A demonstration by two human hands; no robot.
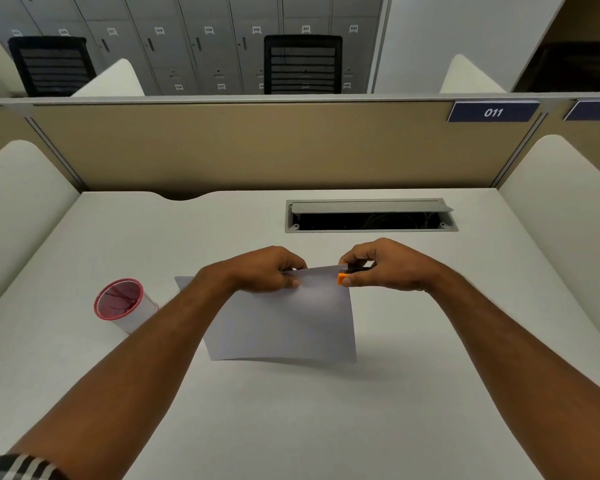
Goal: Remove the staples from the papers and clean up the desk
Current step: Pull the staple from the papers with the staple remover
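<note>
White papers [284, 320] are held up off the white desk [291, 427], hanging down from their top edge. My left hand [267, 268] pinches that top edge near its middle. My right hand [385, 266] grips a small black and orange staple remover [347, 276] pressed against the papers' top right corner. The staple itself is hidden by the tool and my fingers. A further sheet corner [184, 282] shows behind my left forearm.
A paper cup [123, 304] with a red rim lies tilted on the desk to the left. An open cable tray [371, 216] is sunk into the desk at the back. Beige partitions and white side dividers enclose the desk.
</note>
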